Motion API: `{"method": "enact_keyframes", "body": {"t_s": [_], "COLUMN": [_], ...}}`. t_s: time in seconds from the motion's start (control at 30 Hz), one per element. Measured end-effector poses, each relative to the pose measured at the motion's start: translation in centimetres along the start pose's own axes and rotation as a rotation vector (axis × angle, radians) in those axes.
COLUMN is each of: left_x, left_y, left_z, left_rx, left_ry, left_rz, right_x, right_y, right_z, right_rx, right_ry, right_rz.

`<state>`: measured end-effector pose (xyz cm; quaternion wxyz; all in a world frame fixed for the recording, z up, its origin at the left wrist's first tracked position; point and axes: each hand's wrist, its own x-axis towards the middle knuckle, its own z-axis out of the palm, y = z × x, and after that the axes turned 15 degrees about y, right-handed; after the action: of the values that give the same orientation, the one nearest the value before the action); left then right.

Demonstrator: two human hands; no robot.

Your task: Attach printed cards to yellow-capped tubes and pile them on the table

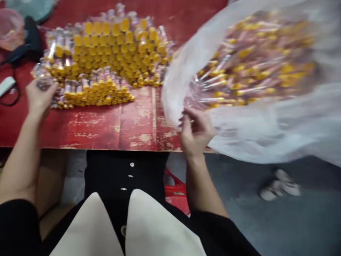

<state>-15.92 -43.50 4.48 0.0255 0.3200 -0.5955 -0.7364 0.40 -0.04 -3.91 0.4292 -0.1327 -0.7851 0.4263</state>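
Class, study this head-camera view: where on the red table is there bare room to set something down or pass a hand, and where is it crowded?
The bare room is the red tabletop along its near edge, bordered by the yellow-capped vials behind, the left hand and the right hand. It is crowded across the vial pile and at right, under the clear plastic bag.

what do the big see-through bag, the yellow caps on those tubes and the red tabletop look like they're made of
The see-through bag looks like thin, flexible plastic film: it is milky, translucent and creased. The yellow caps look like smooth moulded plastic with a slight sheen, though blur hides fine detail. The red tabletop looks like painted wood or board, its glossy red coat worn to pale patches.
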Motion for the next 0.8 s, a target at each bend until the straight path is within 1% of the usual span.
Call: {"method": "enact_keyframes", "body": {"t_s": [0.03,0.07,0.1,0.13,0.17,0.2,0.23,0.27,0.33,0.37,0.4,0.43,0.5,0.57,0.6,0.63,0.67,0.7,0.77,0.8], "left_x": [-0.6,-1.6,-2.9,-4.5,-6.3,-8.2,-10.0,-11.6,-14.2,-15.1,-15.8,-16.4,-17.2,-17.6,-17.8,-17.9,-18.0,-18.0,-18.3,-18.4], "left_y": [-0.2,-0.5,-1.0,-1.7,-2.5,-3.6,-4.8,-6.1,-8.8,-10.0,-11.0,-11.9,-13.1,-13.8,-14.1,-14.3,-14.5,-14.7,-15.1,-15.2], "left_z": [0.1,0.2,0.3,0.5,0.8,1.3,2.0,2.7,4.4,5.2,6.0,6.6,7.8,8.8,9.3,9.8,10.3,10.7,11.3,11.4], "left_rx": [-0.018,-0.008,-0.011,0.0,0.017,0.023,0.012,-0.006,-0.077,-0.1,-0.122,-0.145,-0.196,-0.261,-0.292,-0.319,-0.341,-0.361,-0.393,-0.405], "left_ry": [0.044,0.056,0.059,0.051,0.02,-0.012,-0.069,-0.092,-0.087,-0.082,-0.08,-0.078,-0.08,-0.088,-0.091,-0.086,-0.074,-0.059,-0.041,-0.047], "left_rz": [0.085,0.098,0.085,0.056,0.017,-0.018,-0.066,-0.119,-0.208,-0.254,-0.289,-0.308,-0.324,-0.328,-0.331,-0.336,-0.339,-0.336,-0.319,-0.309], "right_x": [3.2,6.4,9.6,12.3,14.5,16.0,17.0,17.4,17.4,17.3,17.1,17.0,16.3,14.3,12.5,10.4,7.9,5.1,-0.2,-2.4], "right_y": [2.0,4.1,6.2,8.1,9.6,10.8,11.6,12.0,12.3,12.2,12.2,12.0,11.1,9.0,7.4,5.4,3.2,0.9,-3.3,-5.0], "right_z": [-0.2,-0.2,0.0,0.7,1.9,3.4,5.0,6.7,9.3,9.9,10.1,9.7,7.9,5.3,4.1,3.1,2.4,2.1,2.5,3.2], "right_rx": [-0.073,-0.147,-0.223,-0.252,-0.249,-0.234,-0.202,-0.165,-0.103,-0.085,-0.079,-0.08,-0.092,-0.025,0.028,0.146,0.216,0.258,0.316,0.362], "right_ry": [0.039,0.012,-0.034,-0.048,-0.109,-0.184,-0.255,-0.325,-0.397,-0.405,-0.4,-0.389,-0.358,-0.281,-0.246,-0.213,-0.234,-0.312,-0.451,-0.468], "right_rz": [-0.015,-0.014,0.004,0.028,0.046,0.064,0.079,0.088,0.102,0.111,0.122,0.136,0.159,0.19,0.203,0.251,0.268,0.29,0.328,0.381]}}
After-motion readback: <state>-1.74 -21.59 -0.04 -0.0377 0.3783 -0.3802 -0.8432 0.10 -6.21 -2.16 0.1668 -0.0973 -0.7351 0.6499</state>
